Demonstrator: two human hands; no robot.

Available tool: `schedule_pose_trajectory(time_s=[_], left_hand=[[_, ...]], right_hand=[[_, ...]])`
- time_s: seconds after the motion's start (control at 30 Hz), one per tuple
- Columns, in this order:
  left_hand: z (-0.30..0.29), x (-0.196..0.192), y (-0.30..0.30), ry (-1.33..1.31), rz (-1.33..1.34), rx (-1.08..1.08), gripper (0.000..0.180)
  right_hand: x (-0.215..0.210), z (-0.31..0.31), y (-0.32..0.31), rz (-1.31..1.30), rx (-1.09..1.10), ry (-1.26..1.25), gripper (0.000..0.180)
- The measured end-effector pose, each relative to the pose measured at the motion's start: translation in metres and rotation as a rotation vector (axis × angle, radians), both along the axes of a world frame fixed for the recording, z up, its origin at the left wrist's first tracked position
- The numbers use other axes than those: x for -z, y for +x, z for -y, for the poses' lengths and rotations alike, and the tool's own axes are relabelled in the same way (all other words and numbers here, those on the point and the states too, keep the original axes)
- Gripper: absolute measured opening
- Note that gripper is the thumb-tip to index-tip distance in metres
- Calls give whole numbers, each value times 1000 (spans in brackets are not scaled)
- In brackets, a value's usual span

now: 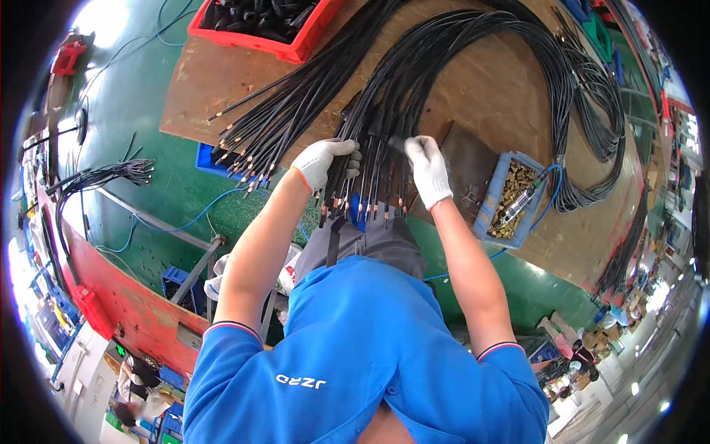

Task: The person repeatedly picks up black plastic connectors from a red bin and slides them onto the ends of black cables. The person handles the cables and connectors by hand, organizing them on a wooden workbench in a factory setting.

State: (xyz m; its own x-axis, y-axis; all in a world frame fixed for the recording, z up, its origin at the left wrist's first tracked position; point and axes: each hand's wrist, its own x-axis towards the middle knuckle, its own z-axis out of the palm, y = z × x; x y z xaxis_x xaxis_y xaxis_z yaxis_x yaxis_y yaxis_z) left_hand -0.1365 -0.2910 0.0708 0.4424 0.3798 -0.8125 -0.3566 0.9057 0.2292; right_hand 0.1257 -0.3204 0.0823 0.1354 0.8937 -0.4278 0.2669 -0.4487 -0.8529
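Note:
A bundle of black cables (444, 44) loops over the table and ends near my lap, where bare copper tips hang past the edge. My left hand (325, 163), in a white glove, is closed at the left side of these cables, its fingers curled round some of them. On the other side my right hand (427, 166), also gloved, has its thumb and fingers pinched together next to the cables. A dark, blurred piece shows at its fingertips, and I cannot make out what it is. Several black sleeves cover the cables between both hands.
A second bundle of black cables (296, 103) lies to the left. Behind it stands a red crate (296, 50) of black parts. To my right a blue tray (482, 214) holds small brass-coloured terminals and a pneumatic tool (518, 203) with a blue hose. The brown table (488, 85) spans the front.

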Motion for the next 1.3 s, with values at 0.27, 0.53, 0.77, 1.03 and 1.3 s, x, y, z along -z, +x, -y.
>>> schedule_pose_trajectory(time_s=[0.27,0.53,0.77,1.03,1.3], left_hand=[[1,-1,8,87,-119,29,18],[-11,-37,10,188,-224,262,29],[2,-27,16,255,-128,211,31],[13,-37,28,297,-219,158,38],[14,-42,33,345,-273,154,47]], right_hand=[[-41,32,-7,-552,70,-379,22],[-36,54,-20,-341,-354,-260,33],[-60,82,-24,-264,-539,-303,48],[-68,100,-25,-328,-616,-357,48],[-56,101,-36,-607,-209,-477,40]])
